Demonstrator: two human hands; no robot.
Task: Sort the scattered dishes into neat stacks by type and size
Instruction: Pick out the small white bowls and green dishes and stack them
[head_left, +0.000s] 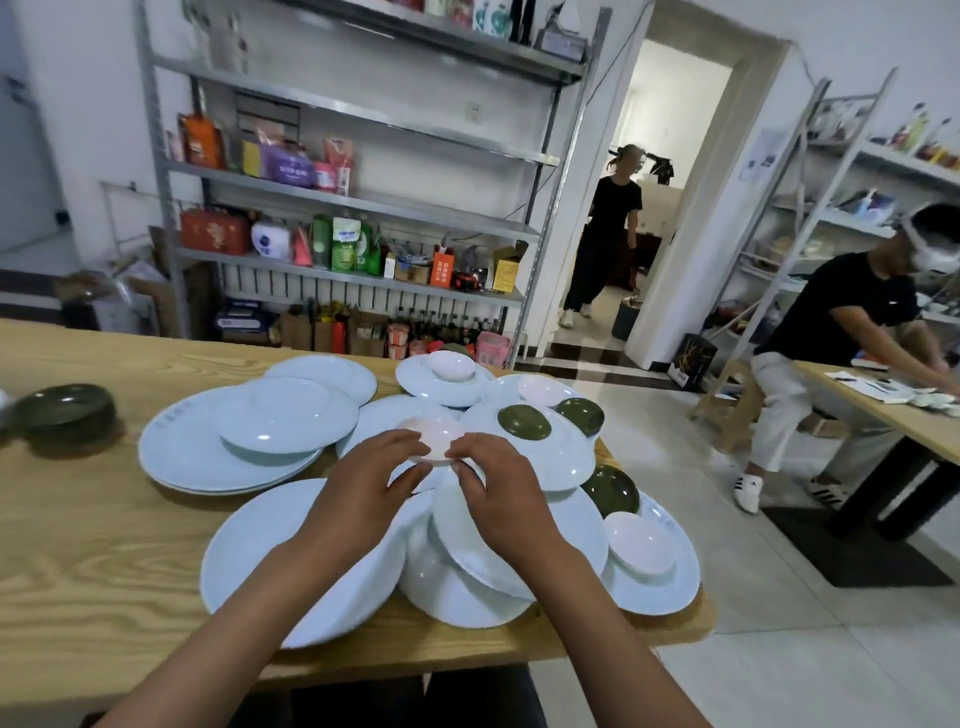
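Many white plates lie overlapping on the wooden table (78, 545). Both hands hold one small white saucer (434, 434) upside down above the pile: my left hand (363, 488) grips its left rim, my right hand (498, 493) pinches its right rim. More small white saucers sit at the back (451, 365), back right (540, 388) and front right (640, 543). Three small dark green dishes (523, 421) (582, 413) (613, 491) lie among the plates on the right. Large plates lie at the left (176, 457) and front (260, 561).
A stack of dark green bowls (67, 410) stands at the table's left. The table's right edge (711, 618) runs close beside the plates. Metal shelves (353, 208) with goods stand behind. A person (831, 332) leans over another table at right; another stands in the doorway (608, 234).
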